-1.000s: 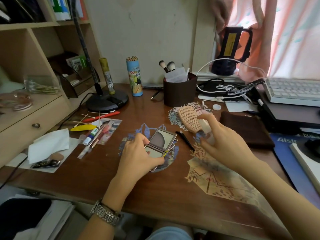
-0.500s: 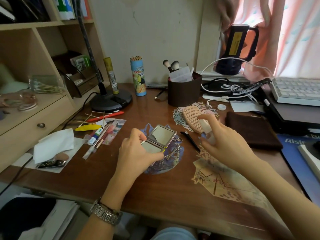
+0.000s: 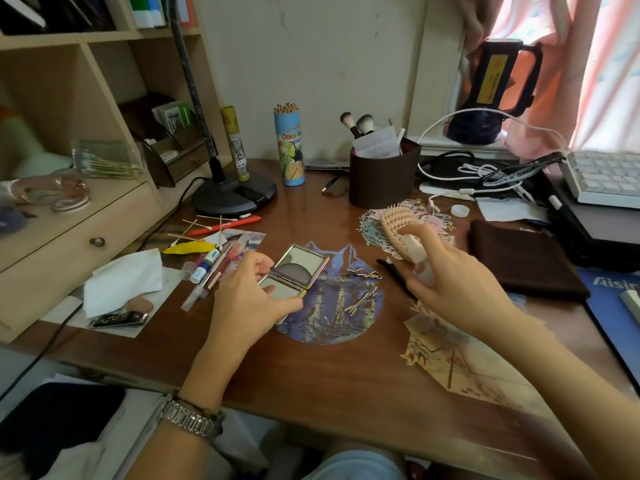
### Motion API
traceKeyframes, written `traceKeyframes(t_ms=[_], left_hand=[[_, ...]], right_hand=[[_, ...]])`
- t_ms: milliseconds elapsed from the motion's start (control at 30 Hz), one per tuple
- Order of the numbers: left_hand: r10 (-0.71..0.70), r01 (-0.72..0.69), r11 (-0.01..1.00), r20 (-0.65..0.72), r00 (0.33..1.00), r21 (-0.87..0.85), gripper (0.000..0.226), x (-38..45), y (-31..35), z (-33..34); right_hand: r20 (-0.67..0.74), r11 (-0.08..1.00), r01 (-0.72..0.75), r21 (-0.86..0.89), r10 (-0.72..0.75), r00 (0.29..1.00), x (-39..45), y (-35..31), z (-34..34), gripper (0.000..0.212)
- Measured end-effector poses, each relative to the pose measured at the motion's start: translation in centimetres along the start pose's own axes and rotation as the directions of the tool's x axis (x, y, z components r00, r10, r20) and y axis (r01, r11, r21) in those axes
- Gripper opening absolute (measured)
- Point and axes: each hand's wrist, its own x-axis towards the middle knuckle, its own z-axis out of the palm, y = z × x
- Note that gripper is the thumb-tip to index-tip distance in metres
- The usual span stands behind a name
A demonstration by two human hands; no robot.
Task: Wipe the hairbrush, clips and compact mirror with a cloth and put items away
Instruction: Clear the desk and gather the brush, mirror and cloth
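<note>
left hand [image 3: 247, 299]: fingers curled, thumb and fingers pinching the open compact mirror [image 3: 292, 273] | left wrist: wears a metal watch [image 3: 188, 415] | right hand [image 3: 453, 282]: gripping a small spray bottle [image 3: 417, 254], right of the mirror

A lamp base [image 3: 235, 199], a coloured-pencil tube [image 3: 289, 147] and a brown brush cup [image 3: 383, 176] stand along the desk's [image 3: 346, 368] far edge.

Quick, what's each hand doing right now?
Left hand: holds the open compact mirror.
Right hand: grips a small spray bottle.
</note>
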Motion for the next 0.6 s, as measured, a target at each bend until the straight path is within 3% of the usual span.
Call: traceKeyframes(t_ms=[600], left_hand=[[0.048, -0.048, 0.991, 0.005, 0.999, 0.127, 0.069, -0.1, -0.9, 1.1]], right_hand=[[0.005, 1.0, 0.009, 0.016, -0.009, 1.0, 0.2, -0.1, -0.2, 0.044]])
